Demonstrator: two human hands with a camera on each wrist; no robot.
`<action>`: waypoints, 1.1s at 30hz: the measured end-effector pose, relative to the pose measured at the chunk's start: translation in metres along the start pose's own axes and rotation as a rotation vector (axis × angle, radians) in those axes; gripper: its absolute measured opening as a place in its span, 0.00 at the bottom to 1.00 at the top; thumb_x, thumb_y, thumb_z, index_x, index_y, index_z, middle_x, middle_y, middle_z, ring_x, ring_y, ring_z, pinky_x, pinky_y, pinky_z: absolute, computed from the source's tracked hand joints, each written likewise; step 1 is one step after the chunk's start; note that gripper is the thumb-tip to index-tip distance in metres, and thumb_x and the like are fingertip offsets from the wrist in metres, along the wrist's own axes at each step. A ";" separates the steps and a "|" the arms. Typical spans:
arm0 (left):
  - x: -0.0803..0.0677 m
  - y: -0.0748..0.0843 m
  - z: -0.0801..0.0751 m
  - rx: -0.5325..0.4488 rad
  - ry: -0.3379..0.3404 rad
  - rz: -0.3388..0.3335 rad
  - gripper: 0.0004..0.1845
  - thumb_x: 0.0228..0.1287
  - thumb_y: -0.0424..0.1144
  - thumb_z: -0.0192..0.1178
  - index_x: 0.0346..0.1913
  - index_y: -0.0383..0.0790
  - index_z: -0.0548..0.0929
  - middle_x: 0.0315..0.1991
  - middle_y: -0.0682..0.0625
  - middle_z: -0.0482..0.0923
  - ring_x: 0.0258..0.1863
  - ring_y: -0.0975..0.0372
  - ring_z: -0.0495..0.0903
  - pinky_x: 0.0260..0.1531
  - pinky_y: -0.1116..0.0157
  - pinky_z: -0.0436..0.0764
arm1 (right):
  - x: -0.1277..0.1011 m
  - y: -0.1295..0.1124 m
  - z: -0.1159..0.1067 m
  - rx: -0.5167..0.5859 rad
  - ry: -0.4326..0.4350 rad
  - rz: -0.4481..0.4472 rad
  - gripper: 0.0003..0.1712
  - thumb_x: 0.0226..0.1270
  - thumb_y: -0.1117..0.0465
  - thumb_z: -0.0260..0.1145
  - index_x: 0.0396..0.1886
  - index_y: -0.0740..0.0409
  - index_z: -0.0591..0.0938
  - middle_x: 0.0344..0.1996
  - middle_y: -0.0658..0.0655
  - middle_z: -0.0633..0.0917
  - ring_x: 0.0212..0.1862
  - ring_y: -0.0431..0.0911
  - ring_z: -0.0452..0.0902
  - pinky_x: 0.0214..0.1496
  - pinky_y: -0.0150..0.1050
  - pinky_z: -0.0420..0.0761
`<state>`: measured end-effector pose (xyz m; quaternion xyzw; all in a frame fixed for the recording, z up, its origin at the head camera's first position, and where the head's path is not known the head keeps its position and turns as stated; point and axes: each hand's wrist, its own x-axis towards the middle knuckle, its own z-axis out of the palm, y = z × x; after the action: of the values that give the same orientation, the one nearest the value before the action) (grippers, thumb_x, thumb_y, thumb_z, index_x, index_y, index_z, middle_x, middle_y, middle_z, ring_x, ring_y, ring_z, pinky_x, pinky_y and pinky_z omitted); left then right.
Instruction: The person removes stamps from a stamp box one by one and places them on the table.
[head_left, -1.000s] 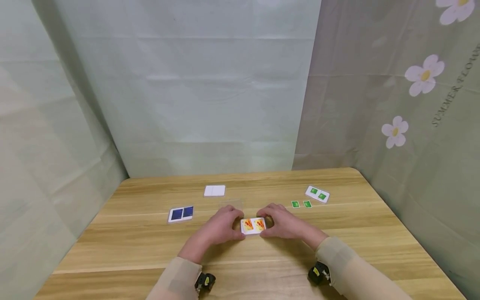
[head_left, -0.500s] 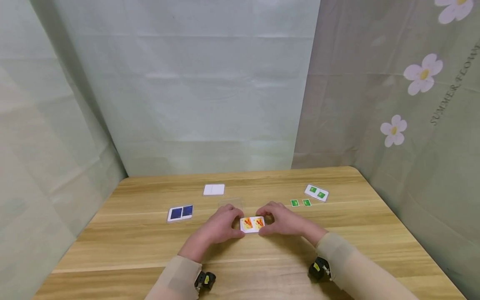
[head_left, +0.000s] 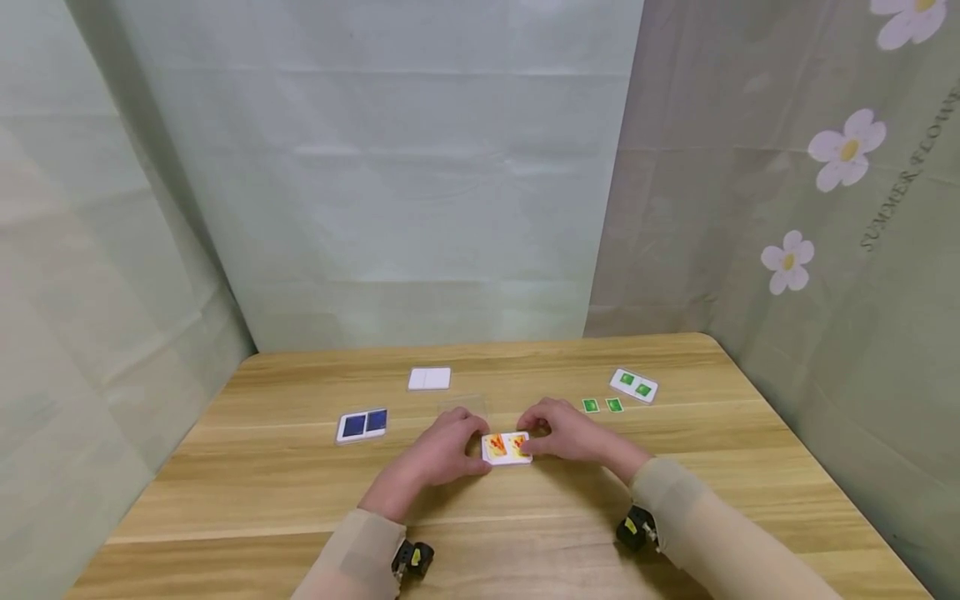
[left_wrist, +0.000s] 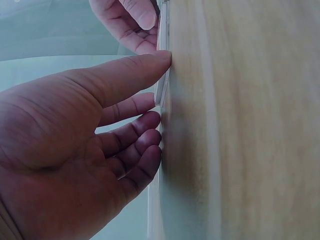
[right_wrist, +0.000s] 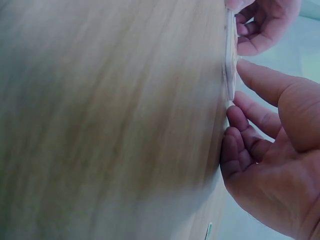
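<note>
The left hand (head_left: 447, 447) pinches one end of the picture card (head_left: 507, 451), thumb on the near edge, fingers on the far edge. The right hand (head_left: 567, 432) pinches the other end, its thumb over the right-hand orange picture. The card lies on the worktop (head_left: 517, 525) between both hands. Left of the left hand lies a blue card (head_left: 362, 425); beyond it, a blank card (head_left: 430, 379). Beyond the right hand are two green tiles (head_left: 591, 406) and a green card (head_left: 633, 386).

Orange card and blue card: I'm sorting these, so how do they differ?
The orange card bears two orange pictures, the blue card two dark blue squares. The orange card sits between the left hand and right hand; the blue card lies untouched. Both have white borders.
</note>
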<state>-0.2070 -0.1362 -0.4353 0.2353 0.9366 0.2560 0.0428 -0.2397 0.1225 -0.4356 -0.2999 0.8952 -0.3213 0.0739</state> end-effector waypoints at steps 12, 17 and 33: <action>0.001 0.000 0.000 -0.012 -0.006 -0.002 0.24 0.63 0.40 0.83 0.58 0.37 0.87 0.56 0.43 0.79 0.56 0.50 0.77 0.61 0.46 0.80 | 0.003 0.000 0.003 -0.026 0.018 0.057 0.09 0.73 0.60 0.79 0.48 0.55 0.90 0.44 0.49 0.85 0.48 0.45 0.77 0.58 0.45 0.79; 0.001 -0.001 0.000 -0.016 -0.002 -0.001 0.24 0.63 0.40 0.83 0.58 0.36 0.87 0.57 0.42 0.79 0.57 0.49 0.77 0.62 0.45 0.80 | 0.005 -0.002 0.004 -0.016 0.029 0.055 0.07 0.74 0.62 0.78 0.47 0.55 0.89 0.42 0.48 0.85 0.47 0.46 0.78 0.57 0.46 0.80; -0.001 -0.003 0.001 -0.025 0.005 0.006 0.25 0.62 0.39 0.84 0.59 0.35 0.87 0.55 0.42 0.79 0.54 0.51 0.76 0.60 0.46 0.80 | 0.004 -0.005 0.005 0.077 0.106 0.115 0.07 0.75 0.67 0.75 0.39 0.53 0.85 0.36 0.47 0.84 0.41 0.43 0.77 0.47 0.41 0.79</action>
<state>-0.2071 -0.1381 -0.4378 0.2369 0.9328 0.2683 0.0427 -0.2383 0.1140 -0.4362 -0.2275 0.9006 -0.3660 0.0564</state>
